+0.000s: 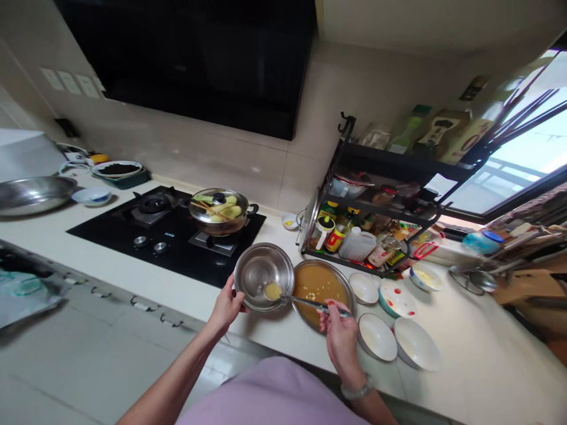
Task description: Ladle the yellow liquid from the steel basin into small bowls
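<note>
While the head view looks down on the bench (469,342), the left hand (229,304) has its grip clamped on the rim of a steel bowl (259,271), just left of the wide pan (352,295) of brown liquid (325,283). The right hand (340,327) has its grip closed round a ladle (305,302), its cup inside the bowl. If the left grip slackened, the steel bowl could tip and spill; a careless ladle swing could knock the 5 smaller bowls (376,337) right of the pan.
</note>
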The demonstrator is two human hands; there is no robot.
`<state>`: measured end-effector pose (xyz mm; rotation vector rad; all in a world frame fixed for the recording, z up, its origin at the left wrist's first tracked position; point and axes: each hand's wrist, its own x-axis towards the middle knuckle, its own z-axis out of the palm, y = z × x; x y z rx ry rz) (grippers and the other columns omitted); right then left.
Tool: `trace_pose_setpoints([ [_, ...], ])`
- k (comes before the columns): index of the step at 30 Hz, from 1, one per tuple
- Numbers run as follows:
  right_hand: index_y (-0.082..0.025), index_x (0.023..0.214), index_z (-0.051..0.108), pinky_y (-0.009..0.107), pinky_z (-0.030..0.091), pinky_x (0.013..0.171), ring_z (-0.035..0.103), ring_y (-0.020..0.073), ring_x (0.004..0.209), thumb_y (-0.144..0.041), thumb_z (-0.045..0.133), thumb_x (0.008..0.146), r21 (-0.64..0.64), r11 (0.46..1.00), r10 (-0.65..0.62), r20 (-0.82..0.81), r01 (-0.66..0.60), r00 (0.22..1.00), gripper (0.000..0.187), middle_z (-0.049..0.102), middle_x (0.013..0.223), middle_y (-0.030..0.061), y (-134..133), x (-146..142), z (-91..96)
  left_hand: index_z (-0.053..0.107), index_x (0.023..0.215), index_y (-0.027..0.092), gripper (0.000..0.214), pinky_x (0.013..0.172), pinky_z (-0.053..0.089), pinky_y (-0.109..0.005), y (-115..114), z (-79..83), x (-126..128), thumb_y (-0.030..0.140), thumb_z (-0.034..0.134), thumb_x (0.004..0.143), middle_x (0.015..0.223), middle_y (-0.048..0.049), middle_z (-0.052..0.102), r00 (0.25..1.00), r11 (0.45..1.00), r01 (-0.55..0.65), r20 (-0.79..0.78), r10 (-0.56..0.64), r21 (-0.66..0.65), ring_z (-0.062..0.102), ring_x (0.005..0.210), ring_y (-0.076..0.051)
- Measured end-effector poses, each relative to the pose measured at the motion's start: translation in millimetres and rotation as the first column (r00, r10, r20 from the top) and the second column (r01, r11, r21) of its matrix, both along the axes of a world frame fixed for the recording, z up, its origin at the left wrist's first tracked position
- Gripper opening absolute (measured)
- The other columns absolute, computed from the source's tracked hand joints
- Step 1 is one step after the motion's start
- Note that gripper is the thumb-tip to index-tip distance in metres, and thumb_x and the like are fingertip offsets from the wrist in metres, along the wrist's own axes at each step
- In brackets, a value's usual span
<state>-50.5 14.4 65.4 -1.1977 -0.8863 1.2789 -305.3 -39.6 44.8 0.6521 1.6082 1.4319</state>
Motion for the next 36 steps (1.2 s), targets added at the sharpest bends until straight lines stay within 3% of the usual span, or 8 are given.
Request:
trace_pose_setpoints([
  [7,-0.016,0.086,0.060,0.021,0.041,0.037,0.055,0.0132,0.044,-0.048,0.076,0.065,0.044,0.994,-0.099,-0.005,0.099,0.995,0.041,0.064,0.057,0.0001,6.6,21.4,14.9,0.030,0.146,0.018,0.078,0.048,0.056,-0.025,-0.4,-0.8,0.7,0.008,0.055,0.073,0.059,0.0058,0.058,0.998,1.000,-0.023,0.054,0.023,-0.009,0.059,0.044,-0.010],
  [12,-0.016,0.085,0.061,0.022,0.040,0.037,0.055,0.0134,0.043,-0.048,0.076,0.065,0.082,0.974,-0.213,0.027,0.210,0.977,0.040,0.064,0.056,0.0002,18.1,48.0,11.9,0.030,0.146,0.018,0.078,0.047,0.055,-0.025,0.8,-2.0,0.5,0.008,0.056,0.073,0.059,0.0061,0.058,0.997,0.999,-0.033,0.063,0.035,-0.019,0.058,0.044,-0.010],
  [17,-0.016,0.086,0.062,0.025,0.043,0.039,0.054,0.0141,0.041,-0.053,0.074,0.067,0.151,0.957,-0.273,0.169,0.249,0.947,0.044,0.062,0.052,-0.0014,21.2,67.9,6.6,0.031,0.145,0.019,0.077,0.048,0.055,-0.025,2.3,-1.8,-0.2,0.009,0.058,0.073,0.057,0.0066,0.057,0.997,1.000,-0.016,0.069,0.017,-0.006,0.059,0.045,-0.011],
  [23,-0.017,0.089,0.068,0.029,0.049,0.043,0.055,0.0142,0.044,-0.049,0.067,0.076,0.355,0.934,-0.181,0.373,0.040,0.910,0.034,0.063,0.062,0.0013,12.8,75.0,0.4,0.032,0.145,0.021,0.076,0.050,0.057,-0.026,4.8,-1.3,0.9,0.008,0.055,0.074,0.064,0.0045,0.059,1.000,1.000,-0.016,0.026,0.015,0.008,0.060,0.050,-0.011],
  [28,-0.025,0.088,0.074,0.032,0.056,0.053,0.066,0.0204,0.071,-0.031,0.063,0.080,0.542,0.799,-0.124,0.571,-0.259,0.812,0.016,0.070,0.086,0.0081,0.8,75.8,0.3,0.032,0.145,0.024,0.076,0.052,0.057,-0.027,5.3,-4.7,-0.6,0.014,0.060,0.075,0.076,0.0008,0.065,0.999,0.999,-0.002,-0.045,0.004,0.051,0.062,0.054,-0.012],
  [31,-0.027,0.096,0.074,0.033,0.058,0.055,0.067,0.0213,0.077,-0.022,0.060,0.081,0.585,0.743,-0.090,0.567,-0.324,0.819,0.021,0.070,0.094,0.0089,-9.0,65.1,2.0,0.028,0.148,0.023,0.079,0.052,0.057,-0.027,5.4,-5.2,-0.7,0.015,0.060,0.076,0.078,-0.0003,0.066,0.996,0.998,0.024,-0.090,-0.018,0.062,0.061,0.051,-0.011],
  [36,-0.027,0.106,0.072,0.030,0.056,0.049,0.065,0.0186,0.068,-0.018,0.056,0.085,0.571,0.705,0.097,0.510,-0.421,0.855,0.028,0.069,0.096,0.0091,-13.7,32.6,1.3,0.030,0.147,0.025,0.079,0.052,0.056,-0.027,5.8,5.8,5.4,0.014,0.061,0.075,0.088,-0.0032,0.068,0.989,0.997,0.045,-0.146,-0.037,0.056,0.061,0.052,-0.011],
])
